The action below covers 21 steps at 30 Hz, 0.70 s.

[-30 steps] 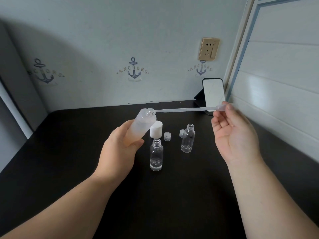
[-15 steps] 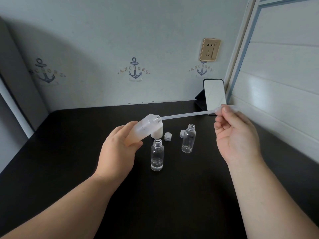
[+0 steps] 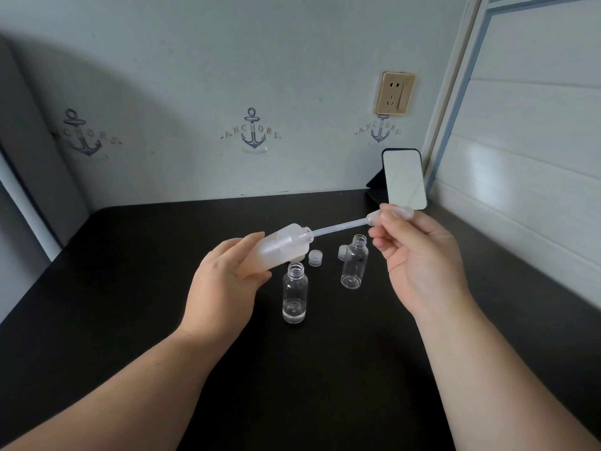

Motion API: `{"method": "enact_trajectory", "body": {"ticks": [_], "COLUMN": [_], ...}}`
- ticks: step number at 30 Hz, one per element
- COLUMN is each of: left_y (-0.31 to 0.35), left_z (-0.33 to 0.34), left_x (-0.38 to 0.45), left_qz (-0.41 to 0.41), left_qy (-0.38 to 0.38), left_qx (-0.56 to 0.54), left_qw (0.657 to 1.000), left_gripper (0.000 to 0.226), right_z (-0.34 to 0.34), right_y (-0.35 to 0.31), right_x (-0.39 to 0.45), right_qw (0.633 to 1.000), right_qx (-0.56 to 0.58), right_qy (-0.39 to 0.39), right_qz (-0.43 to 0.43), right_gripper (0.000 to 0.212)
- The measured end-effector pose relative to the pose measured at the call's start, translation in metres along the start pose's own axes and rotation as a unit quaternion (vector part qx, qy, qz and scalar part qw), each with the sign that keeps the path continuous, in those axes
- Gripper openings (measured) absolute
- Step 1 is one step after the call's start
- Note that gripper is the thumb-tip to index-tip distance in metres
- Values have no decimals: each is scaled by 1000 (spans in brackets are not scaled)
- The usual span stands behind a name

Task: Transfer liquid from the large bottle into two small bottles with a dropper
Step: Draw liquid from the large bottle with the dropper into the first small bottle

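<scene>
Dropper travel is the change over the last second: the clear plastic dropper has gone from having its tip at the mouth of the frosted white large bottle to being pushed well inside the neck, and the bottle has been tipped lower toward horizontal, which suggests the liquid is being brought to the tip for a draw. The left hand wraps the bottle's lower body, fingers curled round it, holding it above the black tabletop with its mouth pointing up and to the right. The right hand pinches the dropper's bulb between thumb and fingertips; whether the bulb is squeezed flat I cannot tell. The dropper's long axis runs nearly in line with the bottle's, sloping down to the left from bulb to tip. Below stand two clear small bottles, uncapped and upright: the nearer small bottle seems to hold a shallow layer of liquid, while the farther small bottle looks empty. Two small clear caps lie just behind them, so a good deal of the filling probably remains.
</scene>
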<state>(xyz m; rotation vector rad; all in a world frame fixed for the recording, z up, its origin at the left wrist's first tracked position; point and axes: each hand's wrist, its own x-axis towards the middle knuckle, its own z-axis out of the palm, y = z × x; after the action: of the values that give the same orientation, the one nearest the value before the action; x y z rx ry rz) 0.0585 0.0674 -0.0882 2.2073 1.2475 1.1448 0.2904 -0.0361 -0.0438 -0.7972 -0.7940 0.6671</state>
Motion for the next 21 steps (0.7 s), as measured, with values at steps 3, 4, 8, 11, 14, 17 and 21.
{"method": "enact_trajectory", "body": {"ticks": [3,4,8,11,14,17,21], "left_y": [0,0,0,1,0,0,0], "left_z": [0,0,0,0,0,-1,-1], "left_x": [0,-1,-1,-1,-1,-1,0], "left_qz": [5,5,1,-7,-14,-17,-22], "left_qy": [0,1,1,2,3,10,17], "left_qx": [-2,-2,-5,-9,-18,-21,-16], "left_qw": [1000,1000,1000,1000,1000,1000,999], "left_gripper": [61,61,62,61,61,61,61], "right_z": [4,4,1,-3,-8,-12,-16], "right_y": [3,3,3,1,-3,-5,-6], "right_x": [-2,-3,-2,1,4,5,8], "right_qw": [1000,999,999,999,998,996,992], "right_qx": [-13,-13,0,26,56,83,113], "right_qy": [-24,-30,-30,-13,6,18,37], "right_qz": [7,9,17,22,27,29,32], "right_gripper": [9,10,12,13,11,12,11]}}
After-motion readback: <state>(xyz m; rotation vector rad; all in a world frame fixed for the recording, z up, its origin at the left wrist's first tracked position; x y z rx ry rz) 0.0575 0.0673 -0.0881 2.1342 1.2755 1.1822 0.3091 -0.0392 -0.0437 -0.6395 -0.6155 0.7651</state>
